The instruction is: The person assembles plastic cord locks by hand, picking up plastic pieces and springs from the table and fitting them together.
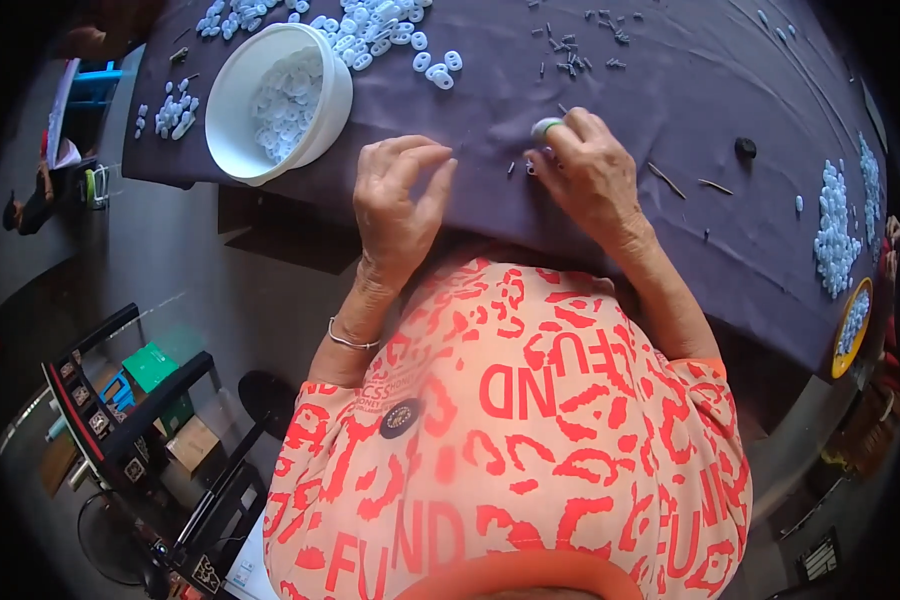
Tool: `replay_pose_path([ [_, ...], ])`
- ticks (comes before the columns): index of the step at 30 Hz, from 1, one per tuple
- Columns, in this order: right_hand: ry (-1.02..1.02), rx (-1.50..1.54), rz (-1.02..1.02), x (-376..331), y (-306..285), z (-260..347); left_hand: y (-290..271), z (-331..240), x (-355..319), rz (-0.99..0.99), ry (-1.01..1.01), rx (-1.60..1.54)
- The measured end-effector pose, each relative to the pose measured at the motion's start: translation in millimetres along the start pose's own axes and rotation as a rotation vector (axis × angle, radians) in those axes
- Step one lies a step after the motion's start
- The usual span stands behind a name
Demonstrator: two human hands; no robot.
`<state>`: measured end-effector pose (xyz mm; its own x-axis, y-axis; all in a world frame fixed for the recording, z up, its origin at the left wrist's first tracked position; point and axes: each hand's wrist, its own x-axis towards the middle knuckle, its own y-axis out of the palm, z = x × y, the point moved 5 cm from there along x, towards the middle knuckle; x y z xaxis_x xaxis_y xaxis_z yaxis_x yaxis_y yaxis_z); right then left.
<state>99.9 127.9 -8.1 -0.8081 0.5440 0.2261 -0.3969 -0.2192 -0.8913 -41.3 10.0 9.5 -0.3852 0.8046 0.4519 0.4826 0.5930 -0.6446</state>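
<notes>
Over the table's near edge, my left hand (402, 195) is raised with thumb and forefinger drawn together in a pinch. Anything between those tips is too small to make out. My right hand (595, 170) is lower, close above the cloth, its fingers curled and closed. A small white and green piece (546, 128) shows at its fingertips; whether it is held or wrapped round a finger I cannot tell. Below those fingers, partly hidden, is a little white part (531, 168), with a short dark pin (511, 168) lying beside it.
A white tub (232, 110) of pale plastic pieces stands at the left, with loose oval two-holed pieces (380, 28) behind it. Dark pins (570, 55) lie scattered at the back. Rightward are two thin sticks (667, 180), a black cap (745, 148), small white parts (835, 230) and a yellow-rimmed dish (838, 365).
</notes>
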Motion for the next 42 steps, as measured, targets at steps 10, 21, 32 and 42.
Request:
replay_pose_path([
  [10,0.097,0.335,-0.270,-7,-21,-31,27,-7,4,0.081,0.013,-0.042],
  [21,-0.231,0.060,-0.001,6,9,16,21,1,4,0.082,-0.103,-0.021],
  [32,-0.155,0.028,-0.112,28,16,14,21,8,5,0.045,-0.143,-0.051],
  [42,-0.066,0.054,-0.104,95,34,26,28,16,8,0.005,-0.151,-0.069],
])
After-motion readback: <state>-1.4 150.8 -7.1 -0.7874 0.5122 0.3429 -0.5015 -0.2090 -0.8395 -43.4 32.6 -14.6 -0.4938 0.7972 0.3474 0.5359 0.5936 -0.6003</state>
